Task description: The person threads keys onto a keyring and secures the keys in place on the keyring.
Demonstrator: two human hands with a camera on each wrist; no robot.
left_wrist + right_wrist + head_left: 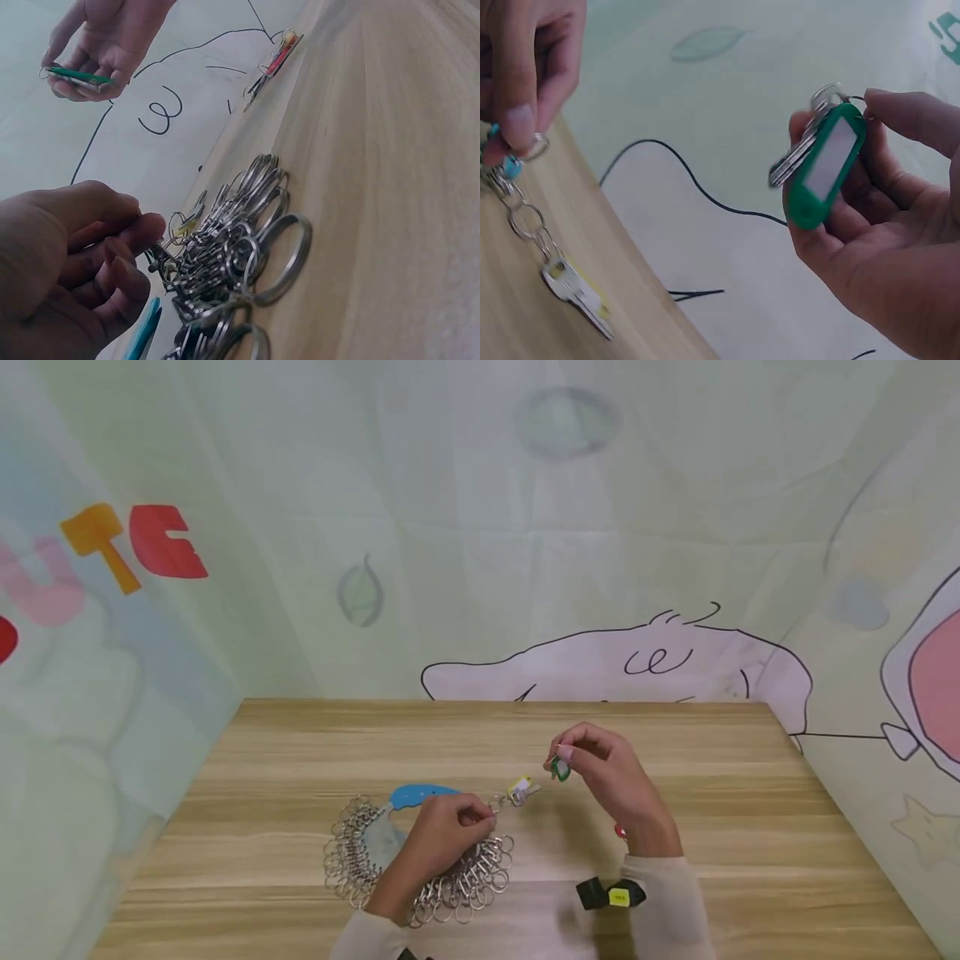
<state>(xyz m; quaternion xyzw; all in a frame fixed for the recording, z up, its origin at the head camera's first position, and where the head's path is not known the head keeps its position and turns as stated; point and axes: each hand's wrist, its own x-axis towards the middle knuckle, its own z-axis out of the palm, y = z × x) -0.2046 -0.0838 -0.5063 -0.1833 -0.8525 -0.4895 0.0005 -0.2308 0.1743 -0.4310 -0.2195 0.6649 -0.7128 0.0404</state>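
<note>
My right hand [618, 785] is raised over the table and pinches the small ring of a green key tag [829, 169]. Metal keys [799, 154] hang beside that tag. Lower and to the left, my left hand [447, 832] pinches a small metal key ring [536, 146] at the end of a blue curved holder [420, 793]. Many metal rings [341, 852] fan out around the holder, partly hidden under the left hand. From the holder's right end a short chain of rings runs to a key [574, 292] with a yellow tag [520, 787].
Another set of keys with a red tag [281, 56] lies on the table, mostly hidden behind my right wrist in the head view. The wooden table [300, 735] ends at a printed cloth backdrop [465, 568].
</note>
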